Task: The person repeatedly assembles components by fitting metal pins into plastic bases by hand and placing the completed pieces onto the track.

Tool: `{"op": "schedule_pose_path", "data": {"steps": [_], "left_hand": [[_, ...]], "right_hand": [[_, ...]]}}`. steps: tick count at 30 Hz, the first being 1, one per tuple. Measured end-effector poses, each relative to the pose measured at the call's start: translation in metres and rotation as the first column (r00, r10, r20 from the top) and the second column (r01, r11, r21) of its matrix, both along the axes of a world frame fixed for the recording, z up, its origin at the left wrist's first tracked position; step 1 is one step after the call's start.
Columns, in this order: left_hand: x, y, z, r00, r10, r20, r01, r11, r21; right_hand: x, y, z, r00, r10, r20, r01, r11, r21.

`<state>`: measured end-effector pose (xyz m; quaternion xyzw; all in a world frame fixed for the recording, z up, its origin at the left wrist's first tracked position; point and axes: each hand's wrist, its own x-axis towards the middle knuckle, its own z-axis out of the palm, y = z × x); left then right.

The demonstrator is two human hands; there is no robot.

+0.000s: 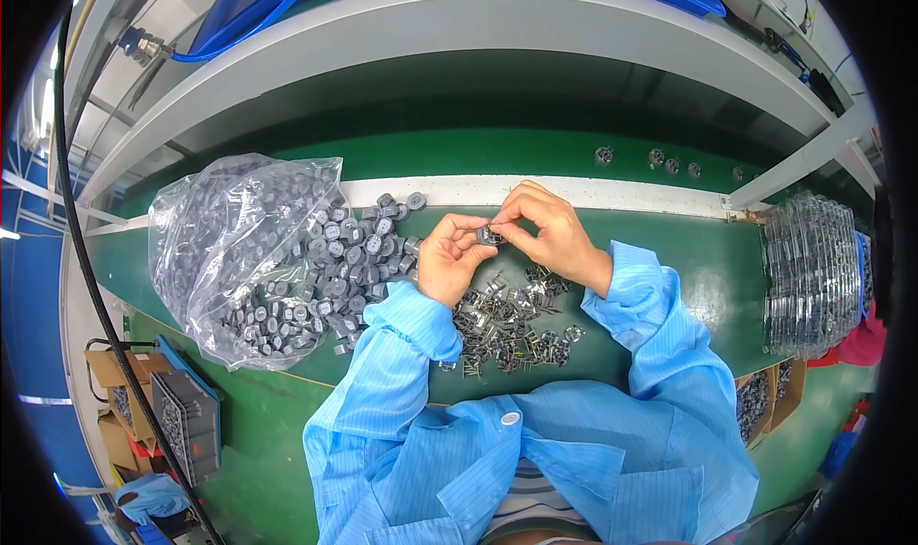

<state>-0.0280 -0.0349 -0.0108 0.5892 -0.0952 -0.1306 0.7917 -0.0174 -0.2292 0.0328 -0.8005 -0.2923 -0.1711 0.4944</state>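
Above the green bench top, my left hand and my right hand meet and pinch a small dark round part between their fingertips. The fingers partly cover it, so its details are hard to make out. Just below my hands lies a loose heap of small metal-pinned parts. To the left, grey round plastic caps spill out of a clear plastic bag that holds many more of them.
A stack of clear plastic trays stands at the right end of the bench. Several small round parts sit in a row on the green surface behind the white ledge. A grey crate and open cartons are on the floor at left.
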Motion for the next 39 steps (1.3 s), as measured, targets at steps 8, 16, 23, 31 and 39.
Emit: {"op": "schedule_pose_path", "data": {"steps": [8,16,23,31,39], "left_hand": [[-0.002,0.002,-0.009,0.975,0.08,0.207,-0.104,0.989,0.107],[0.001,0.0,0.004,0.749,0.035,0.662,-0.298,0.91,0.288],[0.015,0.029,-0.008,0.639,-0.087,0.764,-0.741,0.198,0.642],[0.021,0.044,-0.013,0.655,-0.186,0.733,-0.718,0.151,0.68],[0.015,0.042,-0.002,0.716,-0.144,0.683,-0.697,-0.075,0.714]], "right_hand": [[-0.002,0.008,-0.004,0.999,0.011,0.032,-0.01,1.0,-0.016],[0.0,-0.002,-0.021,0.586,0.267,-0.765,-0.007,0.946,0.324],[0.053,-0.085,-0.043,0.791,-0.567,0.23,0.611,0.718,-0.334],[0.049,-0.073,-0.03,0.819,-0.498,0.284,0.573,0.739,-0.355],[-0.007,0.006,-0.033,0.841,0.391,-0.374,-0.501,0.824,-0.266]]}}
